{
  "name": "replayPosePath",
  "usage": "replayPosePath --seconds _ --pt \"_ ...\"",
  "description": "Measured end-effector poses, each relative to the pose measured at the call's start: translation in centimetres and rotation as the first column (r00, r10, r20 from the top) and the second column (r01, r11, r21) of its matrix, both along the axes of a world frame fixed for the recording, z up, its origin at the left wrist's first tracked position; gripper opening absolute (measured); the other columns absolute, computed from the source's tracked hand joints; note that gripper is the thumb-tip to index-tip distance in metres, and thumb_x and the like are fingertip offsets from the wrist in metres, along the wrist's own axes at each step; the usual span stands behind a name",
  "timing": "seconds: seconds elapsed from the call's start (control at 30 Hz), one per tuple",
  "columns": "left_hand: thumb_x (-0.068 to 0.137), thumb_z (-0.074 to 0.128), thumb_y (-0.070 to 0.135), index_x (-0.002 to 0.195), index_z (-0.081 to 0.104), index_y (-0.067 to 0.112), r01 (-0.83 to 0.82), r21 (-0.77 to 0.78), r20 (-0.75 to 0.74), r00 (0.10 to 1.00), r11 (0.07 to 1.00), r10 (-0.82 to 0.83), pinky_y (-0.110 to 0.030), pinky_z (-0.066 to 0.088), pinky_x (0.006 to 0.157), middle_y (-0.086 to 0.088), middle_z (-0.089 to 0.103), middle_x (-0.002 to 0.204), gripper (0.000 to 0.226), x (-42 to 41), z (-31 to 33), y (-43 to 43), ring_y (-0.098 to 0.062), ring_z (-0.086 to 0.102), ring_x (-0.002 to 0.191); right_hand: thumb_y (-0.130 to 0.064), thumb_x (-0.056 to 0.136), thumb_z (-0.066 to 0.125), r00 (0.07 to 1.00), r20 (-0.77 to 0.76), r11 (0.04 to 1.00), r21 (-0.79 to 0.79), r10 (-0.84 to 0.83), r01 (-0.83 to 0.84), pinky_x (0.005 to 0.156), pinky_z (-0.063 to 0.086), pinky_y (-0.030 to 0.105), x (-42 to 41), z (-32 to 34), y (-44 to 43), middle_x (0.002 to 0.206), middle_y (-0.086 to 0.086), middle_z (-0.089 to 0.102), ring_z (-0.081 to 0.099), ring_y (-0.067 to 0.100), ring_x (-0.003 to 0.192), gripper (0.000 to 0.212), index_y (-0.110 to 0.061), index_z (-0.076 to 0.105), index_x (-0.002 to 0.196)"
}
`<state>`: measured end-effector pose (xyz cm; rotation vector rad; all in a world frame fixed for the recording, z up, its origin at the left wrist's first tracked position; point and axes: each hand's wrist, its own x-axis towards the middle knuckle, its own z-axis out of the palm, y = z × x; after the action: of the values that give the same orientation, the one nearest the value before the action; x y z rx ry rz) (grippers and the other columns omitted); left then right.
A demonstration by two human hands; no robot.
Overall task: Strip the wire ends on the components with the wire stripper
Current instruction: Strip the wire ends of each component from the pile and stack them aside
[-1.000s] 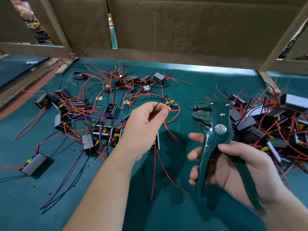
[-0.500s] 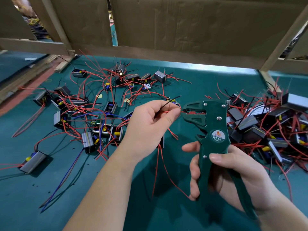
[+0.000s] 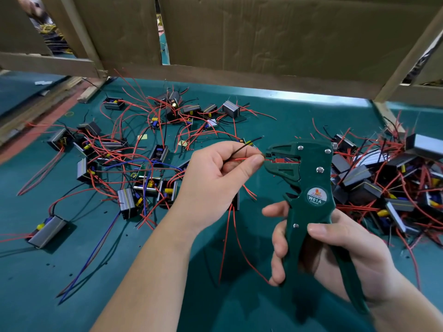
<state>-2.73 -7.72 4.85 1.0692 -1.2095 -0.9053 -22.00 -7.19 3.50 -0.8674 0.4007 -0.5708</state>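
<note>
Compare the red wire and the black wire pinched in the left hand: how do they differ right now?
Colour aside, the red wire runs straight and level from the left hand to the mouth of the wire stripper, while the black wire arcs upward, above the tool. The red wire's end meets the stripper; the black wire's end hangs free. Both are pinched in the same fingers.

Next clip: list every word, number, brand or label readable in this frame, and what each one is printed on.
"W01A": on the round sticker on the green wire stripper held in the right hand.
Small line under "W01A": too blurred to read.
Orange logo above "W01A": its lettering is too small to read.
Components on the table: no legible markings.
</note>
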Motion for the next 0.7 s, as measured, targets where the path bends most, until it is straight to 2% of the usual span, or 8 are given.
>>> replayPosePath --seconds 0.13,0.27,0.33,0.43,0.57,0.7 --pt "0.077 0.068 0.025 0.074 0.073 0.032 -0.005 0.003 -0.002 1.000 1.000 0.005 -0.026 0.043 0.066 0.008 0.064 0.068 0.010 0.00 0.10 -0.01 -0.017 0.051 0.068 -0.026 0.076 0.075 1.000 -0.017 1.000 -0.015 -0.002 0.002 0.066 0.048 0.053 -0.07 -0.01 -0.06 0.079 0.022 0.061 0.062 0.042 0.065 0.051 0.003 0.060 0.115" --pt "0.078 0.069 0.020 0.071 0.069 0.026 -0.018 -0.015 -0.006 1.000 1.000 0.018 -0.014 0.044 0.061 0.015 0.066 0.065 0.010 -0.07 0.15 -0.02 -0.004 0.053 0.061 -0.026 0.077 0.074 1.000 -0.016 1.000 -0.015 0.005 -0.006 0.066 0.049 0.052 -0.03 0.04 -0.17 0.078 0.021 0.061 0.062 0.041 0.064 0.049 0.002 0.061 0.114" --pt "0.079 0.070 0.016 0.072 0.068 0.027 -0.020 -0.021 0.009 1.000 1.000 0.021 -0.012 0.044 0.061 0.015 0.067 0.064 0.014 -0.02 0.16 -0.03 -0.002 0.053 0.060 -0.026 0.077 0.075 1.000 -0.024 1.000 -0.015 0.012 -0.013 0.065 0.049 0.052 -0.03 0.05 -0.21 0.077 0.021 0.062 0.062 0.040 0.064 0.047 0.001 0.062 0.113" --pt "0.075 0.070 0.022 0.066 0.071 0.029 -0.041 -0.012 0.002 0.999 0.999 0.041 -0.015 0.040 0.058 0.009 0.064 0.063 0.011 0.05 0.11 -0.06 -0.014 0.047 0.062 -0.028 0.076 0.075 0.999 -0.035 1.000 -0.014 0.019 -0.019 0.064 0.049 0.052 -0.02 0.03 -0.21 0.075 0.019 0.061 0.062 0.040 0.062 0.044 -0.001 0.064 0.110" --pt "0.079 0.073 0.018 0.070 0.068 0.027 -0.053 -0.017 0.001 0.999 0.998 0.053 -0.015 0.040 0.057 0.009 0.063 0.063 0.013 -0.10 0.01 -0.06 -0.016 0.047 0.064 -0.029 0.075 0.076 0.999 -0.033 1.000 -0.004 0.019 -0.019 0.062 0.049 0.052 0.01 0.13 -0.15 0.075 0.018 0.062 0.061 0.040 0.060 0.045 -0.002 0.065 0.108" --pt "0.084 0.067 0.008 0.076 0.065 0.023 -0.053 -0.046 0.018 0.998 0.998 0.054 -0.007 0.041 0.058 0.018 0.065 0.062 0.018 -0.30 0.15 0.07 0.003 0.052 0.057 -0.029 0.074 0.077 0.999 -0.030 1.000 -0.013 0.017 -0.018 0.063 0.049 0.051 0.05 0.21 -0.08 0.074 0.019 0.061 0.061 0.039 0.061 0.046 -0.001 0.065 0.108"
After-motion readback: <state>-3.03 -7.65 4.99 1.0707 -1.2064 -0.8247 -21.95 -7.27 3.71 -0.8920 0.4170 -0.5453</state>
